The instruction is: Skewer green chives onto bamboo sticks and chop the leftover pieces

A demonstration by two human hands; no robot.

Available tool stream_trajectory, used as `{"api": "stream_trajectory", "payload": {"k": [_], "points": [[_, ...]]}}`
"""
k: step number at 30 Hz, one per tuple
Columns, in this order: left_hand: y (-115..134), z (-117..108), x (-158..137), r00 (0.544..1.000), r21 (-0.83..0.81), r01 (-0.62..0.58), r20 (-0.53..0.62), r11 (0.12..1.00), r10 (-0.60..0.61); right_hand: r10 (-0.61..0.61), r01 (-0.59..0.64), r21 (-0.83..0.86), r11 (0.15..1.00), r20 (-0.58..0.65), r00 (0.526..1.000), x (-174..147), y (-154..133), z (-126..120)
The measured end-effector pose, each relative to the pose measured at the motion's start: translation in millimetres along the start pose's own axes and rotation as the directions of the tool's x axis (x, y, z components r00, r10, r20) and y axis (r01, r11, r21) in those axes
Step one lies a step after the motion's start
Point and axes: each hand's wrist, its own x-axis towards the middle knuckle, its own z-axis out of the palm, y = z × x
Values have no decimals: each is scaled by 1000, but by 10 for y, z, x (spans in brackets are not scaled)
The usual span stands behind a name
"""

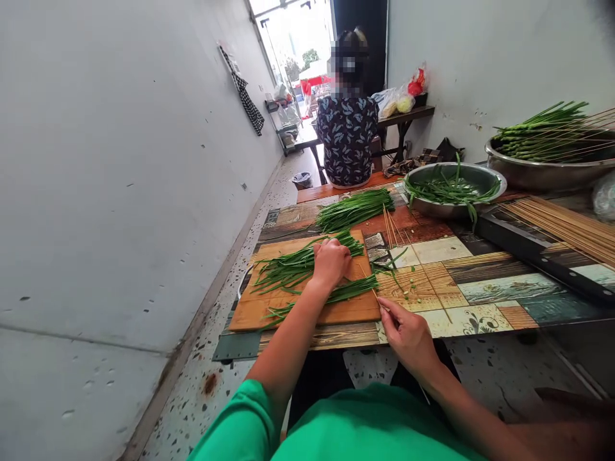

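Right hand [408,336] pinches a thin bamboo skewer [374,292] between thumb and fingers, by the right end of a small bundle of garlic chives [353,290] on the wooden cutting board [247,308]. Left hand [331,261] curls over the board, between that bundle and a larger chive pile [283,269]; its fingertips are hidden, so I cannot tell how tightly it closes. Beyond the board, another chive bunch [355,210] lies on the patchwork-patterned desk [331,337], near a metal bowl [435,208] of loose chives.
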Motion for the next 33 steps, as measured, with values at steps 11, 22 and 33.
{"api": "stream_trajectory", "payload": {"k": [11, 22, 33], "points": [[-13, -15, 18, 999, -136, -32, 8, 990, 33, 11, -11, 24, 1000, -25, 1000, -4, -18, -6], [-78, 71, -27, 998, -390, 27, 64, 921, -2, 15, -14, 50, 999, -15, 1000, -18, -10, -21], [-119, 119, -24, 994, -506, 78, 105, 859, -28, 21, -20, 37, 999, -28, 999, -14, -20, -26]]}}
